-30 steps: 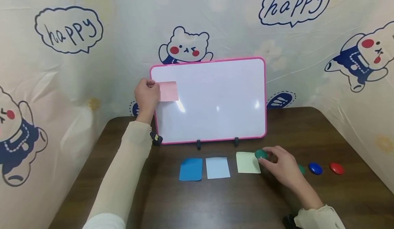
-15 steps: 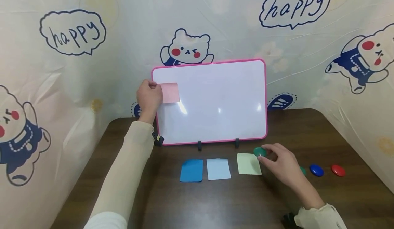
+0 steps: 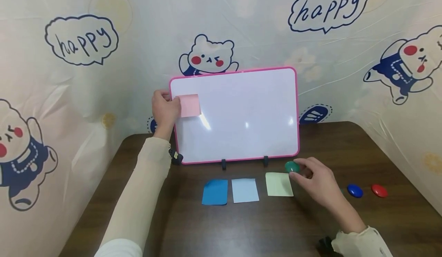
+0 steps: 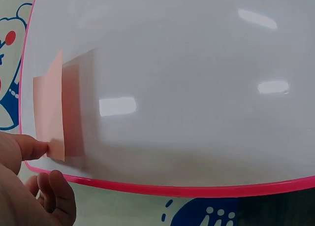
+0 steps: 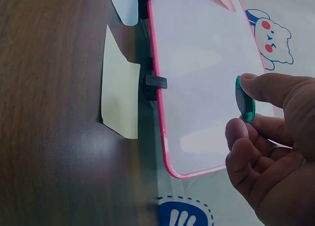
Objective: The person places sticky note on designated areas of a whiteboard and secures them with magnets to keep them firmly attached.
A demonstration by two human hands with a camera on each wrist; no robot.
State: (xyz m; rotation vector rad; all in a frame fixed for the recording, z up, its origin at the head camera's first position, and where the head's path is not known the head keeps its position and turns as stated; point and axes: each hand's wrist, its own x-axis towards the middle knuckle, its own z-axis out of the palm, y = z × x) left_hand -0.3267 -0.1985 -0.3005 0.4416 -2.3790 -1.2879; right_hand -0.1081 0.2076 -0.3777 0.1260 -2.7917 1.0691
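Note:
A pink sticky note [image 3: 189,106] lies against the left part of a pink-framed whiteboard [image 3: 241,134]. My left hand [image 3: 165,109] is at the board's left edge with its thumb on the note. In the left wrist view the thumb meets a corner of the note [image 4: 49,113], its other fingers curl by the frame, and the note's far side stands off the board. My right hand [image 3: 319,180] pinches a round green magnet [image 3: 292,167] between thumb and fingers, above the pale green sticky note [image 3: 280,185]. Its grey backing shows in the right wrist view.
A blue sticky note [image 3: 215,192] and a light blue one [image 3: 245,190] lie on the brown table [image 3: 207,230]. Right of my right hand are a blue magnet [image 3: 355,190] and a red magnet [image 3: 379,190]. Black clips [image 3: 266,160] support the board's lower edge.
My right hand has lifted the green magnet slightly away from the pale green note, toward the board. The left hand stays at the pink note, its fingers shifted a little left.

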